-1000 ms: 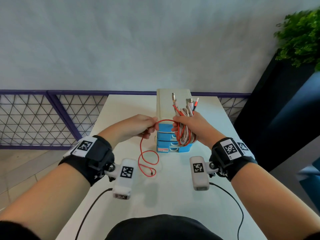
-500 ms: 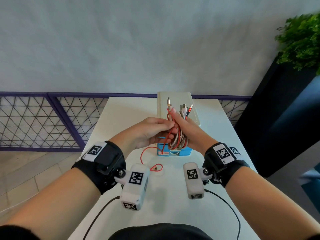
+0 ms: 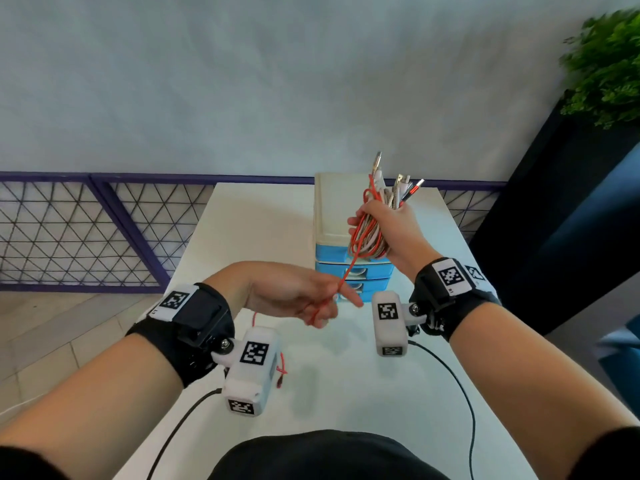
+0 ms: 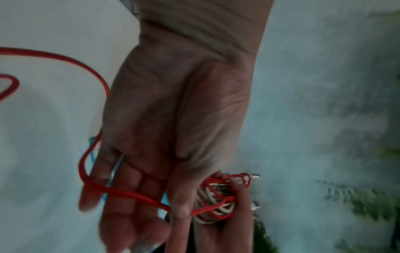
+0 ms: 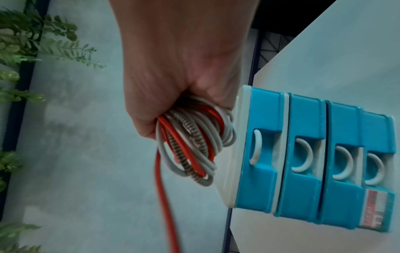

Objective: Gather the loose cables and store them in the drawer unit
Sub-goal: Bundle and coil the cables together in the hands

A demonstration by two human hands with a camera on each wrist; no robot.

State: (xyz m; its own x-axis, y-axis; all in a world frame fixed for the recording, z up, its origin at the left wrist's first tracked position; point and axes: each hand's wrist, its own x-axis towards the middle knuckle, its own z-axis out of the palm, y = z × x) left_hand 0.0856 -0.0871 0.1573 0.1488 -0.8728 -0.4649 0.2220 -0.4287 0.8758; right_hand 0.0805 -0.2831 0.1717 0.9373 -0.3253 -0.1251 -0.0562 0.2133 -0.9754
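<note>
Gripping the limp, light cable coil (image 3: 369,233), the right hand (image 3: 391,230) holds mid-bundle; the left hand (image 3: 294,296) seemingly pinches the red tail (image 3: 346,275) below.

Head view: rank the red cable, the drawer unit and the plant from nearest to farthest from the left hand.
1. Red cable: pinched in the left hand itself.
2. Drawer unit: just beyond the hand, mid-table.
3. Plant: far right, off the table.

Red cable (image 3: 347,271); red, white, brown-speckled cable bundle (image 5: 190,142); blue drawers (image 5: 303,154), white ring handles (image 5: 305,155); white table (image 3: 263,230).
</note>
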